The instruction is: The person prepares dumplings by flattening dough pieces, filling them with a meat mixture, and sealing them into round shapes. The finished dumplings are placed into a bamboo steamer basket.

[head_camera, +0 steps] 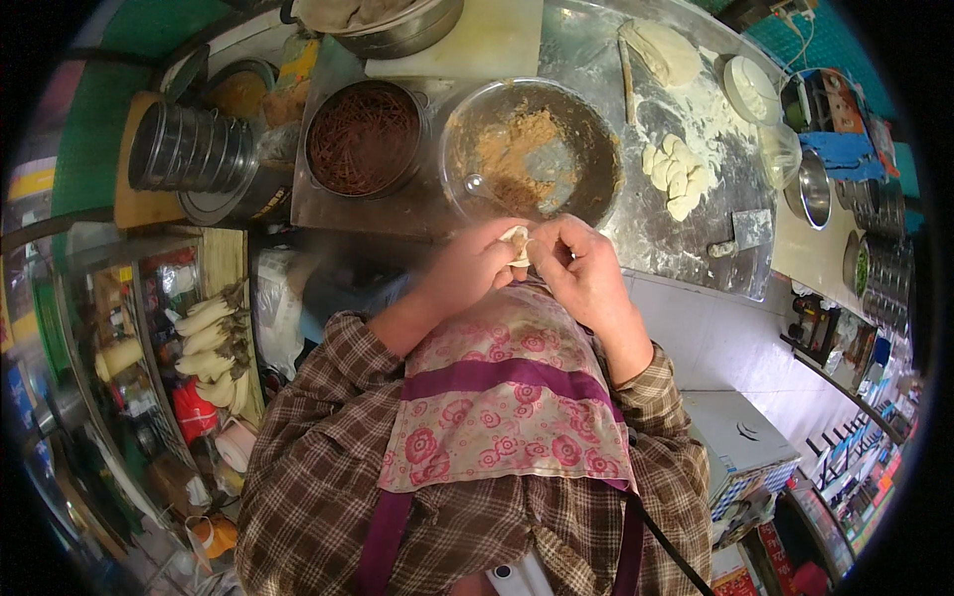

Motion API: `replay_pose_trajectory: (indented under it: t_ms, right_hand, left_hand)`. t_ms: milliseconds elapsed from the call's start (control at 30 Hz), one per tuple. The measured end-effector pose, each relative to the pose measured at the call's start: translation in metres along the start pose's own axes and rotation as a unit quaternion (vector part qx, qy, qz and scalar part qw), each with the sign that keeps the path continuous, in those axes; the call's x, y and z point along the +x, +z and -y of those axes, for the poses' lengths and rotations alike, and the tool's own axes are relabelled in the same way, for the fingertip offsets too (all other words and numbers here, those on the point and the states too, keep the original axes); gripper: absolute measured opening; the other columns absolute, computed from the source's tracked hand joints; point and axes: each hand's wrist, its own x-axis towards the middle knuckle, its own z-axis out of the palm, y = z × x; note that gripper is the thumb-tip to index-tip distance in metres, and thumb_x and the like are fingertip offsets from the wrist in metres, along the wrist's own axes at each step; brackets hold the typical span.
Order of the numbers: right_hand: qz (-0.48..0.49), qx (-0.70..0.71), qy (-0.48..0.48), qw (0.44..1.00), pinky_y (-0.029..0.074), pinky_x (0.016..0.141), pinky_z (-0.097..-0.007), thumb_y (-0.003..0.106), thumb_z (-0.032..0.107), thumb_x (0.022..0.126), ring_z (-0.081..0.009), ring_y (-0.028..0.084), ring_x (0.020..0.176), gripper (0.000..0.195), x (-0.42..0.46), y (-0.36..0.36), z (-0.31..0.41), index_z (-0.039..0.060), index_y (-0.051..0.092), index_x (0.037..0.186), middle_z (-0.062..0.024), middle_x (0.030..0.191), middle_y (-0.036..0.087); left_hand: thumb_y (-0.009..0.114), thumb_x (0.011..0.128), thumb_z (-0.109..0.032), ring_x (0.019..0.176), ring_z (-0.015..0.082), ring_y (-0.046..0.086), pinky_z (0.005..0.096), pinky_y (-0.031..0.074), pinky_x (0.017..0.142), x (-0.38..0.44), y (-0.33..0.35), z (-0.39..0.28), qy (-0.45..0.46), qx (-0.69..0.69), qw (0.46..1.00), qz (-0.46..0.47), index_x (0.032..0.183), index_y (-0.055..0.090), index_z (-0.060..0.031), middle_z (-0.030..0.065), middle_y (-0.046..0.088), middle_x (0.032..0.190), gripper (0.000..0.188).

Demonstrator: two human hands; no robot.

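Note:
In front of my apron, my left hand cups a small round dough wrapper with a dab of brownish filling at its centre. My right hand pinches the wrapper's right edge between thumb and fingers. Just beyond both hands stands a wide metal mixing bowl, its inside smeared with tan filling. A shiny rounded utensil end shows at the bowl's near left side. To the right, a pile of flattened dough pieces lies on the floured metal worktop.
Left of the bowl sits a round pan lined with reddish-brown needle-like strands. A rolling pin and a dough lump lie at back right. A dough scraper rests near the right edge. Stacked metal rings stand far left.

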Motion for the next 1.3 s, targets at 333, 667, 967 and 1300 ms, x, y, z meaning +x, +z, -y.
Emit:
replay_pose_trajectory:
  t_ms: [333,667,967,1300]
  right_hand:
    - [0.02,-0.031,-0.024,0.999,0.041,0.057,-0.0213,0.063,0.005,0.096,-0.0035,0.053,0.067,0.007,0.0,-0.001,-0.002,-0.0021,0.064,0.095,-0.0003,0.082,0.057]
    - [0.01,0.036,0.024,0.999,0.04,0.055,-0.0219,0.064,0.005,0.096,-0.0036,0.047,0.065,0.007,-0.004,0.002,0.004,-0.0014,0.062,0.095,0.0004,0.081,0.057]
    - [0.04,-0.065,-0.081,0.994,0.039,0.054,-0.0227,0.063,0.006,0.096,-0.004,0.047,0.061,0.006,-0.002,0.001,0.008,0.0,0.062,0.095,0.0001,0.076,0.057]
    - [0.011,-0.046,-0.074,0.996,0.038,0.053,-0.0238,0.065,0.006,0.095,-0.0049,0.046,0.06,0.009,-0.002,0.008,-0.005,0.0006,0.06,0.091,0.0015,0.07,0.054]
  left_hand:
    - [0.045,0.099,-0.013,0.068,0.0081,0.053,0.0239,0.044,0.063,-0.001,0.004,-0.006,0.021,0.007,0.999,0.026,0.142,0.045,0.0044,0.0037,0.06,0.089,0.047]
    - [0.046,0.1,-0.014,0.066,0.0071,0.053,0.0227,0.045,0.064,-0.005,0.005,-0.007,0.009,0.057,0.998,-0.012,0.129,0.057,0.0046,0.0043,0.063,0.087,0.037]
    - [0.046,0.098,-0.018,0.065,0.0066,0.053,0.0219,0.042,0.06,0.002,0.011,0.004,0.007,-0.091,0.996,0.016,0.136,0.05,0.0045,0.0033,0.063,0.088,0.044]
    - [0.048,0.099,-0.021,0.06,0.0073,0.052,0.0222,0.043,0.056,-0.006,-0.005,-0.006,-0.029,0.027,0.999,-0.028,0.125,0.059,0.004,0.0031,0.063,0.08,0.038]
